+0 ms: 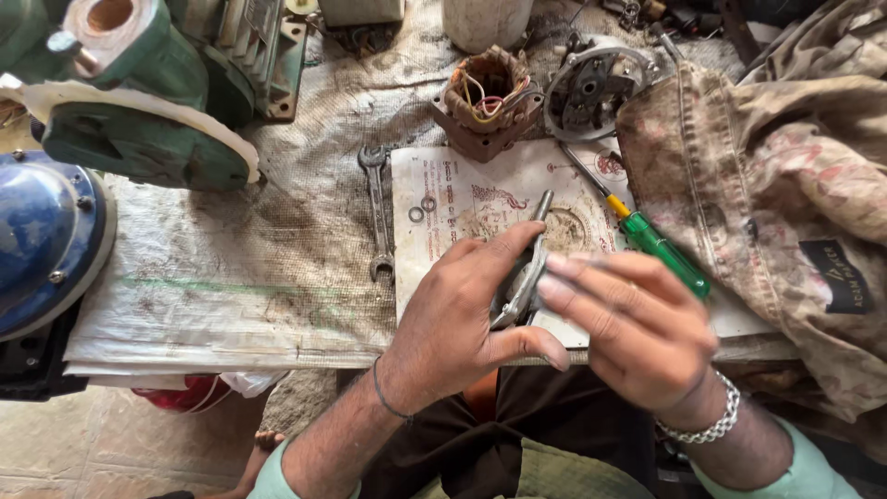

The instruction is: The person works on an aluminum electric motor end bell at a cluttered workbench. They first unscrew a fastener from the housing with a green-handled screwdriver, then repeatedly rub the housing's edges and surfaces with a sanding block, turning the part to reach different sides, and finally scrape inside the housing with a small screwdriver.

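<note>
Left hand [462,314] gripping grey metal pliers [523,273] over the printed paper sheet [462,199], right hand [628,323] fingers flat against its near right side, green screwdriver [651,238] just right, two washers [422,209] far left

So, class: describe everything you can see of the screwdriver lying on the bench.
The screwdriver has a translucent green handle, a yellow collar and a thin, dark metal shaft. It lies flat and diagonal, tip toward the upper left, handle toward the lower right. Its shaft rests on the printed white sheet; the handle lies beside the stained cloth. The right hand is close to the handle, but actual contact cannot be told.
</note>
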Demonstrator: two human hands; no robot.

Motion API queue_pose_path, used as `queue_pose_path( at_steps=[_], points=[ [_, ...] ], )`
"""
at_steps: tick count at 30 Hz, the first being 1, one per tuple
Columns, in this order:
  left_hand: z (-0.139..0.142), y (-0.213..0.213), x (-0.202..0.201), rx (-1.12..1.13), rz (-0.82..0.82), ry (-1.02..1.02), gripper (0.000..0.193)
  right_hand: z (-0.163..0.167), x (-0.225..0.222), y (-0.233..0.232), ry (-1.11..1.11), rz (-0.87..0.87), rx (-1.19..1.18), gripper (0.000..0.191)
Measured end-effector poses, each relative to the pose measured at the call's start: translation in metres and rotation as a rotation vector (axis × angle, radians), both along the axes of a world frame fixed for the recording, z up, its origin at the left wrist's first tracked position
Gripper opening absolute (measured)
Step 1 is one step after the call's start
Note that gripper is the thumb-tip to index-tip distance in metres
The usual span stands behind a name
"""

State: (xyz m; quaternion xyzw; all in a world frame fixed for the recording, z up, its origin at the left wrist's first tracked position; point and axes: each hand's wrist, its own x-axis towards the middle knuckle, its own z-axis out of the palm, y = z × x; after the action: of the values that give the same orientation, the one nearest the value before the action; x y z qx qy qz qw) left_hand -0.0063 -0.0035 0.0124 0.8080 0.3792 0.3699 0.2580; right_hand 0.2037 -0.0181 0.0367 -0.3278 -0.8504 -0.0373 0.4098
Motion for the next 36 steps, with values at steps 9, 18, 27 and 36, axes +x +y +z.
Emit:
queue_pose_path(
  at_steps=[9,18,27,36],
  points=[
    [-0.005,0.001,-0.001,0.061,0.001,0.001,0.106,-0.017,0.008,0.003,0.078,-0.075,0.017,0.034],
    [-0.002,0.0,0.001,-0.024,0.014,-0.021,0.109,-0.018,0.006,-0.002,0.106,-0.176,-0.078,0.04],
    [-0.001,0.001,0.0,-0.083,0.007,-0.012,0.111,-0.019,0.007,-0.005,0.042,-0.035,0.097,0.038],
    [-0.002,-0.001,-0.002,-0.028,0.014,-0.004,0.11,-0.023,0.009,-0.001,0.062,-0.225,-0.107,0.049]
  ],
)
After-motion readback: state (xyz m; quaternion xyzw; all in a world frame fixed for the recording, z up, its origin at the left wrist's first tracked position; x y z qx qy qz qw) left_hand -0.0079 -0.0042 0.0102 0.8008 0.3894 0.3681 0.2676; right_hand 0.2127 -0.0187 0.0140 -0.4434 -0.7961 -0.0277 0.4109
